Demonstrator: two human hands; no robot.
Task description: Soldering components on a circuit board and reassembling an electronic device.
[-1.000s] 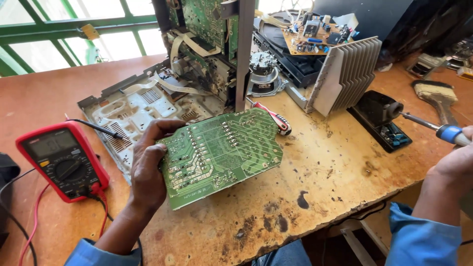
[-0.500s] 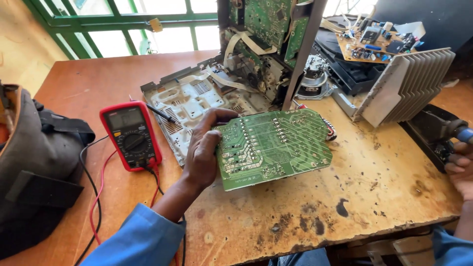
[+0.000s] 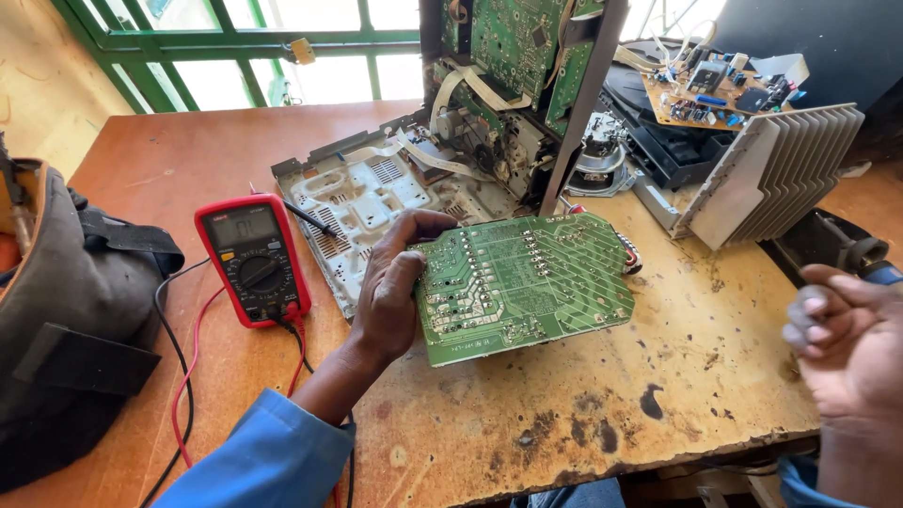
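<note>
My left hand (image 3: 390,301) grips the left edge of a green circuit board (image 3: 527,282). The board is tilted up off the worn wooden table (image 3: 583,414), solder side facing me. At the right edge of the view my right hand (image 3: 842,348) is blurred, with its fingers curled. A bit of a blue-handled tool (image 3: 884,273) shows just above its knuckles and seems to be held in it. The right hand is well apart from the board.
A red multimeter (image 3: 252,259) with red and black leads lies left of the board. A grey bag (image 3: 66,310) sits at the far left. Behind are an opened grey chassis (image 3: 367,202), an upright frame with green boards (image 3: 517,56), a finned heat sink (image 3: 781,174) and a black device (image 3: 828,240).
The view has swung left, bringing the bag into sight. My right hand has dropped lower at the right edge with the tool. My left hand keeps its hold on the board.
</note>
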